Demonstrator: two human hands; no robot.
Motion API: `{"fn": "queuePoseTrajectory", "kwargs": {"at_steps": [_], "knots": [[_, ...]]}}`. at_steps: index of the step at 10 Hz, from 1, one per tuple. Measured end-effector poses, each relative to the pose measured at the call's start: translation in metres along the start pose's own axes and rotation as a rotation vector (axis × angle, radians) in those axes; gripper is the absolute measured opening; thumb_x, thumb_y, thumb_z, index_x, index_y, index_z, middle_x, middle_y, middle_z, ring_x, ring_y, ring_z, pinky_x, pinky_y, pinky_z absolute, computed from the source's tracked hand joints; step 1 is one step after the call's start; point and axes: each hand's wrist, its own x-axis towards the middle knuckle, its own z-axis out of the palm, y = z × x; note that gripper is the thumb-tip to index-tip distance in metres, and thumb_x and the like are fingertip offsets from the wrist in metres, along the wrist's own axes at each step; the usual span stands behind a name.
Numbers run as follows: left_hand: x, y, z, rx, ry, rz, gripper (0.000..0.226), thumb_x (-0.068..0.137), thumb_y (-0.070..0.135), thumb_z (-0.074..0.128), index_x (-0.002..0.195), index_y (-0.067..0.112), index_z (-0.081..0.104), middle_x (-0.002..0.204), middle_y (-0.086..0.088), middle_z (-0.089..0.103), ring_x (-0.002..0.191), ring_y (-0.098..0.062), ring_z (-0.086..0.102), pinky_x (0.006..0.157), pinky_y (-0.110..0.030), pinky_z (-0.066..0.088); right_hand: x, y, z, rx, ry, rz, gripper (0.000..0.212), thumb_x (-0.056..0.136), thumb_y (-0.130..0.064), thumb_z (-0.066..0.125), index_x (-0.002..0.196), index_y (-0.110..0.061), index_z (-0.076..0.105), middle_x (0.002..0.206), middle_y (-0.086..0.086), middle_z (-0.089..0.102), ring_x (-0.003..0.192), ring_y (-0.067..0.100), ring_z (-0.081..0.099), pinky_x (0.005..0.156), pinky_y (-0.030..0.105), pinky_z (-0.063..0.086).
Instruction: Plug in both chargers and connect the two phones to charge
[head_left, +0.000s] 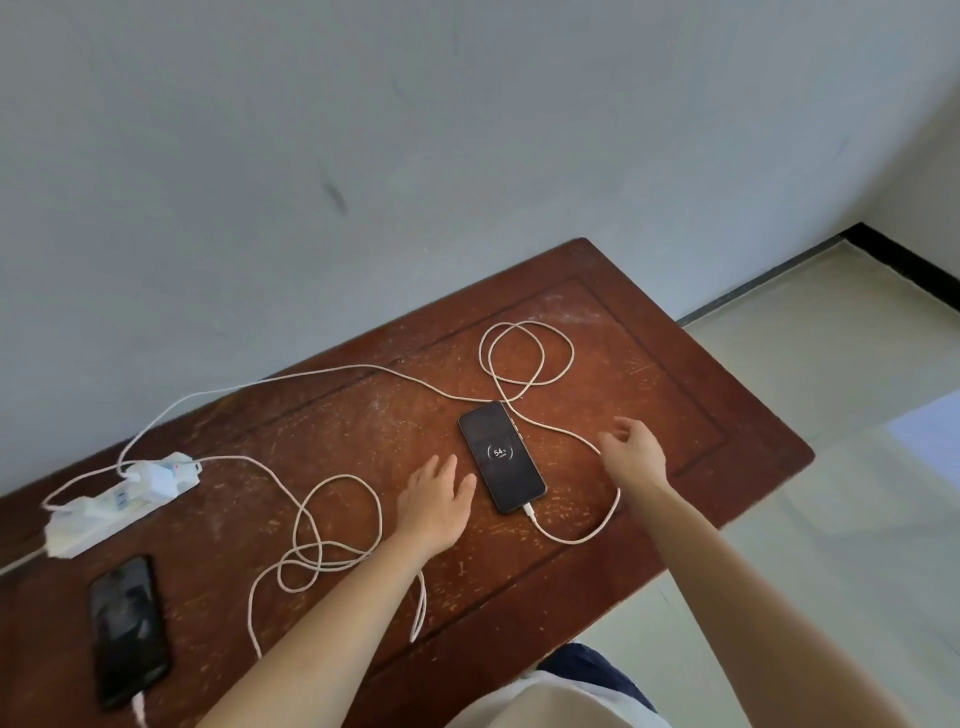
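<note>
A black phone (502, 455) lies in the middle of the wooden table (649, 364), its screen showing 54 % with a white cable (571, 538) plugged into its near end. My left hand (435, 501) hovers open just left of it, and my right hand (635, 448) is open to its right, above the cable. A second dark phone (127, 631) lies at the near left with a cable (332, 525) in its bottom end. Both cables run to white chargers (156, 475) seated in a white power strip (111, 506) at the far left.
The cables lie in loose loops, one behind the lit phone (524, 353) and one left of my left forearm. A grey wall runs behind the table. Pale tiled floor (831, 519) lies to the right beyond the table's edge.
</note>
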Motion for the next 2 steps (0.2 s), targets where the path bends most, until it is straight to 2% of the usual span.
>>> {"fn": "queuePoseTrajectory", "kwargs": {"at_steps": [1,2], "knots": [[-0.013,-0.032,-0.002,0.213,0.004,0.008,0.062,0.106,0.052,0.023,0.160,0.021,0.021,0.171,-0.010,0.013,0.156,-0.030,0.010,0.125,-0.053,0.017,-0.029,-0.082,-0.026,0.301,-0.079,-0.236,0.038,0.098,-0.020,0.061,0.136,-0.019,0.059,0.123,0.003,0.070,0.093,0.012,0.070,0.081,0.034,0.058],[-0.026,-0.055,0.005,0.262,-0.049,-0.001,0.062,0.106,0.052,0.022,0.160,0.022,0.022,0.171,-0.011,0.011,0.157,-0.031,0.007,0.124,-0.054,0.016,-0.080,-0.153,-0.070,0.671,-0.284,-0.725,0.032,0.094,-0.017,0.065,0.125,-0.022,0.069,0.111,-0.004,0.076,0.083,0.006,0.072,0.066,0.021,0.056]]}}
